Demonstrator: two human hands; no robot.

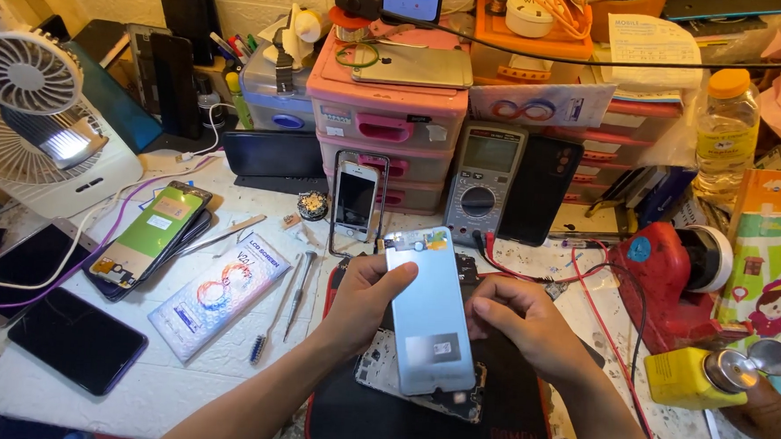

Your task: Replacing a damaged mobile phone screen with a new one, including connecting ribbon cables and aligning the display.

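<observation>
A pale blue-grey phone display panel (428, 312) stands tilted over the black work mat (424, 422), its back side facing me with a small sticker near the bottom. My left hand (367, 298) grips its left edge, thumb on the panel. On its right edge my right hand (520, 322) pinches with bent fingers. Under the panel lies an opened phone body (374, 370) with its circuit board showing.
A multimeter (486, 182), a white phone (355, 200) and pink drawers (386, 126) stand behind. Screwdrivers (297, 295), a flat screen box (219, 295) and several phones (77, 341) lie left. A small fan (28, 76) stands far left, a red tool (668, 279) and yellow bottle (694, 376) right.
</observation>
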